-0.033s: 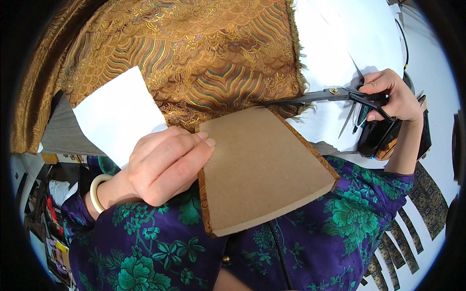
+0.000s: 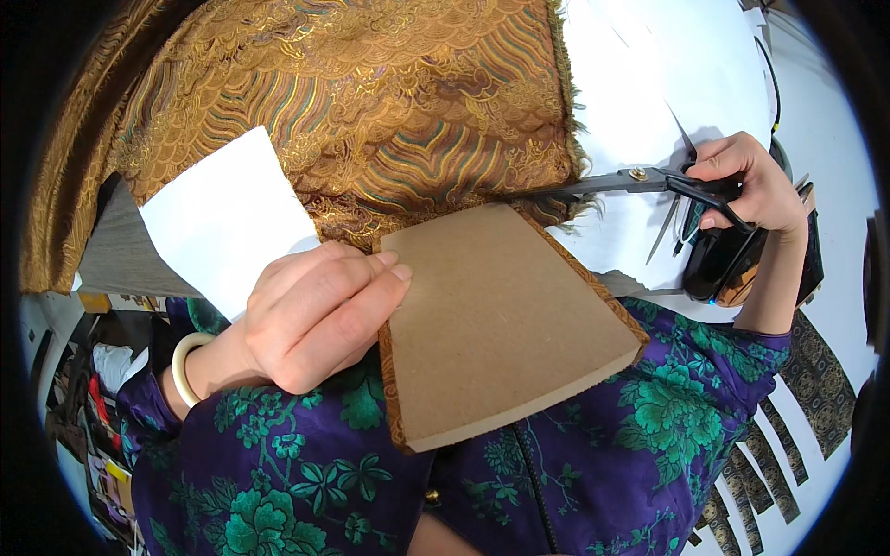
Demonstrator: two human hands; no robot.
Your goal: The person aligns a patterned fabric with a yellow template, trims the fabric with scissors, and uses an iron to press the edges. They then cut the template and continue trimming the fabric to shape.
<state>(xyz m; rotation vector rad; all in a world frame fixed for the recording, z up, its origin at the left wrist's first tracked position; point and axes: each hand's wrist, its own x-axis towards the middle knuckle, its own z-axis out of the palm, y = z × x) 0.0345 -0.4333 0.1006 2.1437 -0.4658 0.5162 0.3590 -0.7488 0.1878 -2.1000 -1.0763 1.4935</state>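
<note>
My left hand (image 2: 311, 315) grips the left edge of a brown trapezoid cardboard piece (image 2: 505, 320), which has gold brocade trimmed close along its edges. The same hand also holds a white paper sheet (image 2: 222, 218) behind it. A cream bangle (image 2: 183, 369) circles that wrist. My right hand (image 2: 746, 181) is shut on black-handled scissors (image 2: 640, 181). Their blades point left and reach the fabric at the cardboard's upper right edge. A large gold brocade cloth (image 2: 371, 102) with a wave pattern covers the table beyond.
White paper sheets (image 2: 667, 74) lie on the white table (image 2: 825, 139) to the right of the cloth. A black case (image 2: 718, 264) and thin metal tools (image 2: 669, 222) sit under my right hand. Dark patterned fabric strips (image 2: 816, 380) lie at the lower right. My purple and green floral garment (image 2: 640, 445) fills the foreground.
</note>
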